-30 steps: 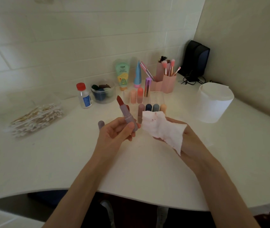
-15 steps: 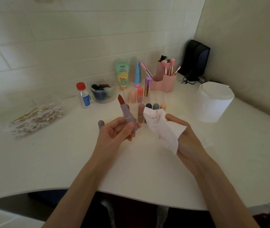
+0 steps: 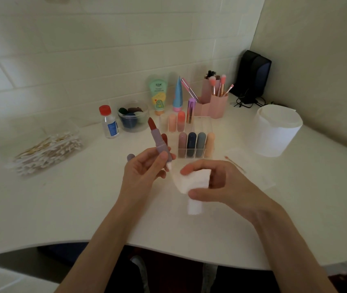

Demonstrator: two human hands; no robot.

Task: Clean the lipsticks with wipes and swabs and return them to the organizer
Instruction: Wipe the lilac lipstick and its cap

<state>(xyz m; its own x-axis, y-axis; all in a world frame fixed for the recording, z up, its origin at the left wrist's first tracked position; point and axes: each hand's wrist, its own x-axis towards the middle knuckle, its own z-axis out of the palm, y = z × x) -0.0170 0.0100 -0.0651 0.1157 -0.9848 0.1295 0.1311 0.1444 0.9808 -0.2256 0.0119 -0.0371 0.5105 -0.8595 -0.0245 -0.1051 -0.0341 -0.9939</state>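
The left hand (image 3: 143,174) grasps 1 open lipstick (image 3: 158,142) by its mauve barrel, thumb across the front. The red bullet tips up and slightly left, above the table (image 3: 83,208) and just in front of the organizer (image 3: 207,125). The right hand (image 3: 221,182), palm turned down, pinches 1 white wipe (image 3: 195,180) between thumb and fingers, bunched, just right of the lipstick's base.

Count in the clear organizer: 4 capped lipsticks (image 3: 191,144) in the front row, mauve, dark blue, grey-blue and peach. Behind them are 2 peach-orange ones (image 3: 176,121) and 1 metallic purple tube (image 3: 191,111). 1 mauve cap (image 3: 130,157) stands on the table left of the left hand. 1 swab (image 3: 235,163) lies right of the organizer.

Now the change: 1 second ago the wipe lay spread over the upturned right palm, red smears showing. That hand has rolled over, gathered it and dropped lower, so the front row shows in full. The lipstick has hardly shifted.
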